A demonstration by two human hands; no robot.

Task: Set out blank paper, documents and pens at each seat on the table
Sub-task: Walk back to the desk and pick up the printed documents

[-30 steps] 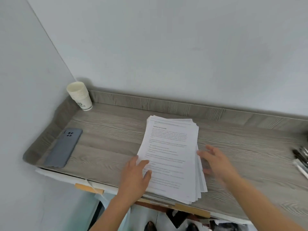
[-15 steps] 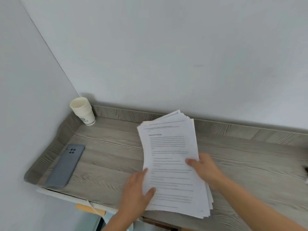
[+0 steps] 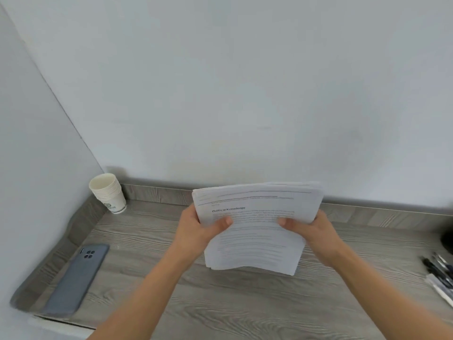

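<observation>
Paperwork at a grey wood-grain counter [image 3: 245, 303] set against a pale wall [image 3: 245, 94]. Far left, in the back corner: a nested stack of paper cups [image 3: 107, 192], standing upright hard by the counter's raised lip. Nearer the camera: a grey-blue phone [image 3: 76, 278], lying lens side up along the left rim, well apart from the cups.

Centre frame: reaching forward with both bare forearms and holding a thick sheaf of printed documents [image 3: 257, 239] clear of the surface, tilting it up toward the camera, with the heading "Political Knowledge" legible near the top and the rest too blurred to read. Clamping the sheaf's left edge with the left hand [image 3: 196, 229], pressing the thumb across the printed face and curling the fingers out of sight behind. Mirroring that on the opposite edge with the right hand [image 3: 316, 231], laying the thumb flat over the text and bending the wrist slightly inward. Bowing along the lower edge, hanging loose above the wood.

Far right, at the frame's edge: several pens [image 3: 438, 271] lying together on the counter, dark and pale barrels side by side, well apart from the sheaf.
</observation>
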